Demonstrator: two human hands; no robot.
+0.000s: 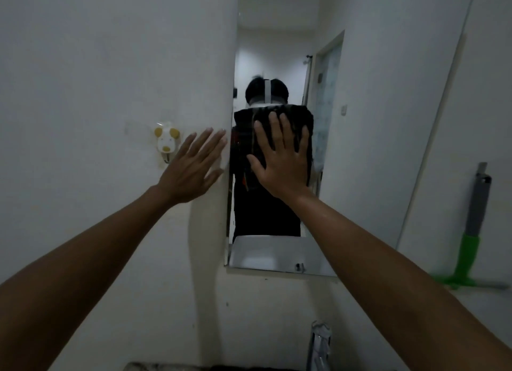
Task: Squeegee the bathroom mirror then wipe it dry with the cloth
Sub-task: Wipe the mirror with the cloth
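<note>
Dark cloth (297, 126) lies flat against the mirror (374, 121), pressed there by the right hand (279, 162) with fingers spread wide over it. Beside it, the left hand (194, 165) rests open on the white wall (97, 65), fingertips touching the mirror's left edge. Off to the right, a green-handled squeegee (471, 246) leans against the wall.

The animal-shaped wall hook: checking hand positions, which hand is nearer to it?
Left. The left hand lies flat on the wall just right of the animal-shaped wall hook; the right hand presses a dark cloth on the mirror, farther right.
</note>
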